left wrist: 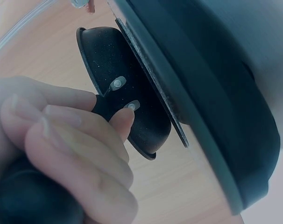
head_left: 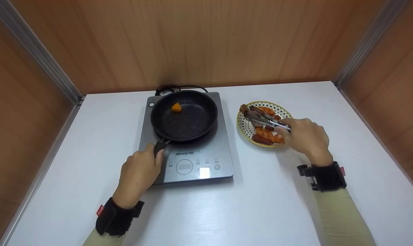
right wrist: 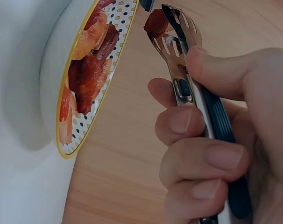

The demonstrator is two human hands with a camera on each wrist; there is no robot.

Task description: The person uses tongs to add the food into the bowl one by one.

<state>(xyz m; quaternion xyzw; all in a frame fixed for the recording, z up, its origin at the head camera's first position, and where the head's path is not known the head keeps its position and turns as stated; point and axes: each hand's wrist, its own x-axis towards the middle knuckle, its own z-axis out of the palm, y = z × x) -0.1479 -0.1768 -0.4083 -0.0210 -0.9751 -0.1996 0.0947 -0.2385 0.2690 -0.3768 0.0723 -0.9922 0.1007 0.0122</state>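
Right hand (head_left: 305, 138): gripped metal tongs (head_left: 266, 120), brown food chunk (right wrist: 156, 24) between tips.
Frying pan (head_left: 189, 122): lay left of that grip, tongs slanting forward-left; left hand (head_left: 138, 172), nearer, held its handle (head_left: 160, 145).

Head view: bright, even, diffuse light, apparently from overhead. Tabletop (head_left: 199, 212): white, cool-toned; pale sheen towards the near side, midway between left and right edges. Cooker (head_left: 206, 150): one square patch of glare by its front edge; soft shadow along that edge. Right sleeve (head_left: 343, 215): faint shadow to its left. Small lettering soft. Left wrist view: dimmer, blue-green cast, hazy; left grip (left wrist: 76, 133) softly blurred. Right wrist view: subdued, cool; plate (right wrist: 66, 155), soft shadow beneath; tongs (right wrist: 182, 77), small metallic glints.
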